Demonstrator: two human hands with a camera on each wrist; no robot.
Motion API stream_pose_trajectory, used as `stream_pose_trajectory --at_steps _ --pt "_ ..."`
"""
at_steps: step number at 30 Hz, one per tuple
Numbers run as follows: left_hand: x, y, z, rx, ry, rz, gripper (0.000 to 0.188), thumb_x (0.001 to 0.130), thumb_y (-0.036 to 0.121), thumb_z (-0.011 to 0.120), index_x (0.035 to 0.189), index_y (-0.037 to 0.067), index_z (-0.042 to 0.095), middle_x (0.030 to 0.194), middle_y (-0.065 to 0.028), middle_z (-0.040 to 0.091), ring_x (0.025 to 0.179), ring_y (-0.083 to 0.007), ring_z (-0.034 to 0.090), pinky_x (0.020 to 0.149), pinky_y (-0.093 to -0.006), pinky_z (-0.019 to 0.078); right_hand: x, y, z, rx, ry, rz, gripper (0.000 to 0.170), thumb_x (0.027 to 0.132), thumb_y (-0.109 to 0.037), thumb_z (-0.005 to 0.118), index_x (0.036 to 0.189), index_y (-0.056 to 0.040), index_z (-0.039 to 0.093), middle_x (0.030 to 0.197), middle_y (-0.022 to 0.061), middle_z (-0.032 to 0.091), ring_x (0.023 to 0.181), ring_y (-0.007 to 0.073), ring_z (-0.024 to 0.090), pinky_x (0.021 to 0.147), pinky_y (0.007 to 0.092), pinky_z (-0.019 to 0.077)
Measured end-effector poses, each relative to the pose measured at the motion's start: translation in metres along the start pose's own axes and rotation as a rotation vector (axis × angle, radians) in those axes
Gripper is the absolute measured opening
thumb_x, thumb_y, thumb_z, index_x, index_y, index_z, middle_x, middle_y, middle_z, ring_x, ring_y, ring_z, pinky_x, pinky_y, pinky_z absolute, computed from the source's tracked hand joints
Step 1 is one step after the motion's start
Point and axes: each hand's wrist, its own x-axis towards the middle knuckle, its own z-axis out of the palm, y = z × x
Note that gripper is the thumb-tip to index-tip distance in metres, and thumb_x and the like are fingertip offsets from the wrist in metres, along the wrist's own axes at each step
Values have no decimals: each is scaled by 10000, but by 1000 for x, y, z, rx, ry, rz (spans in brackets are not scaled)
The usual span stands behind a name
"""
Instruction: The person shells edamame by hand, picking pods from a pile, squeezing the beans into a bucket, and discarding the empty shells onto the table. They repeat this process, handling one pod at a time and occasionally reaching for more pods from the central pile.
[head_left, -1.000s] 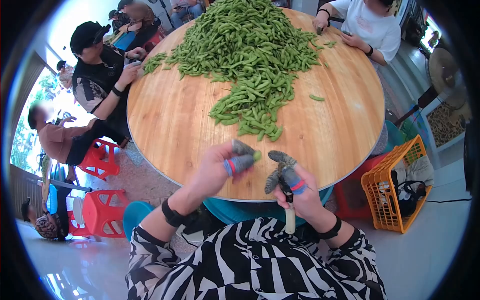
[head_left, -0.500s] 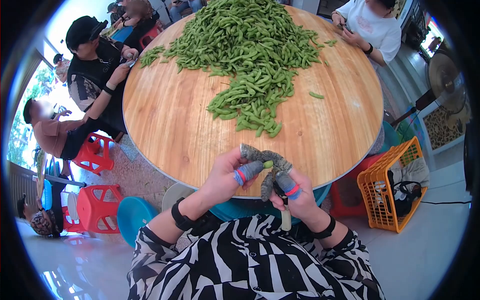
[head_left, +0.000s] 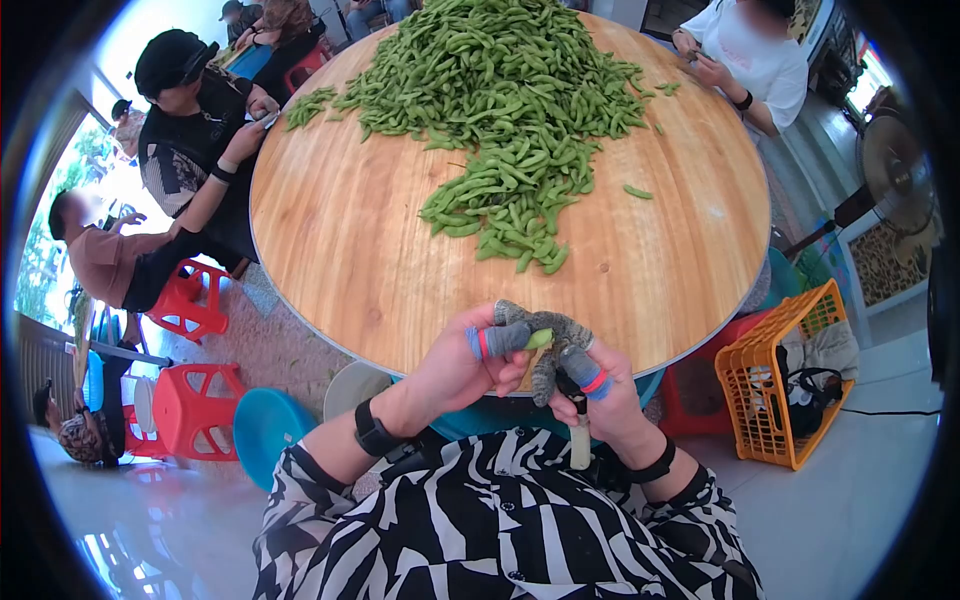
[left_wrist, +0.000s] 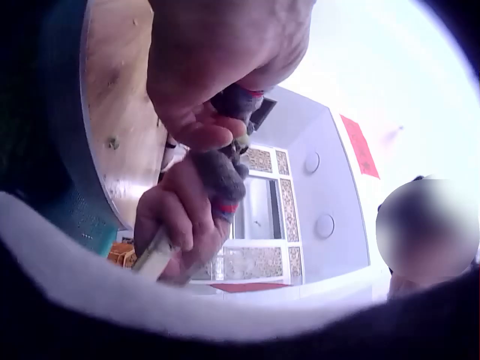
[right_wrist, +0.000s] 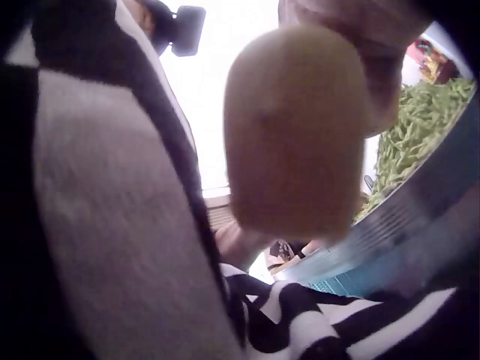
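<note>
In the head view my left hand (head_left: 462, 358) pinches a green soybean pod (head_left: 540, 339) between thumb and forefinger, both wrapped in grey finger covers. My right hand (head_left: 608, 400) meets it tip to tip over the table's near edge, its thumb and forefinger covered the same way. It grips a tool with a pale handle (head_left: 580, 446), which points down toward my shirt; the working end is hidden among the fingers. That handle's blunt end (right_wrist: 296, 135) fills the right wrist view. Beyond the hands, a large pile of soybean pods (head_left: 500, 100) covers the far half of the table.
The round wooden table (head_left: 340, 250) has one loose pod (head_left: 637, 192) at right. An orange crate (head_left: 780, 380) with bags stands at right, a teal basin (head_left: 270, 436) and red stool (head_left: 200, 410) at left. Other people sit around the table.
My left hand has moved right with the pod, from apart to touching distance of the right hand. The right hand keeps its hold on the tool.
</note>
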Motion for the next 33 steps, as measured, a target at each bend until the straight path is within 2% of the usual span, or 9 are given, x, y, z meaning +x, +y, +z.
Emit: stream_pose_trajectory --at_steps 2,4,5,7,11,20,23,25,33 --pt "0 4 -1 -50 -30 -63 187 863 134 643 992 13 582 726 -51 569 548 -138 502 461 -270 382 2 -2 1 82 -8 50 313 987 -173 426 1269 -53 489 730 94 592 471 56 466 392 163 353" --pt "-4 8 6 637 62 214 145 849 59 644 974 9 590 765 -62 599 553 -150 534 458 -286 415 2 -2 1 135 12 98 293 987 -203 430 1212 -32 511 692 102 585 452 66 474 362 162 337" --pt "-6 9 8 635 64 209 145 849 59 644 974 9 590 765 -62 599 553 -150 534 458 -286 415 1 -1 0 138 14 102 293 987 -203 430 1212 -32 511 692 102 585 452 66 474 362 162 337" --pt "-6 13 10 1290 -53 711 202 780 25 684 964 15 603 787 -101 596 558 -205 554 479 -316 442 2 0 -1 169 -43 135 288 989 -215 419 1172 -18 520 640 106 569 431 71 474 341 164 326" --pt "-14 17 5 1722 -52 953 267 749 62 716 990 10 614 714 -109 571 599 -256 598 498 -337 453 4 1 1 180 -20 155 280 990 -222 413 1139 -16 527 602 100 551 416 76 469 338 166 334" --pt "-10 25 17 1260 -174 790 159 798 83 684 926 13 622 702 -115 555 628 -260 585 548 -361 456 0 -6 12 219 -1 97 258 971 -185 458 1144 -14 544 678 123 595 438 87 497 345 170 341" --pt "-12 20 13 1012 -102 581 134 857 148 659 873 19 625 646 -60 540 550 -158 530 479 -303 407 -1 -11 8 71 -9 30 258 955 -160 490 1156 -9 550 734 123 618 456 85 511 372 185 359" --pt "-15 18 6 558 -82 -5 105 882 131 617 855 29 617 622 -6 512 499 -80 450 440 -249 339 1 -17 0 -92 -62 10 229 904 -136 590 1090 -5 570 752 78 618 506 67 524 429 189 388" --pt "-17 -5 6 -91 -88 -161 179 920 191 580 793 64 590 565 24 428 435 -41 339 379 -192 222 22 -18 7 -405 -64 -113 276 746 -100 771 924 -8 581 759 -2 583 613 47 515 524 192 407"
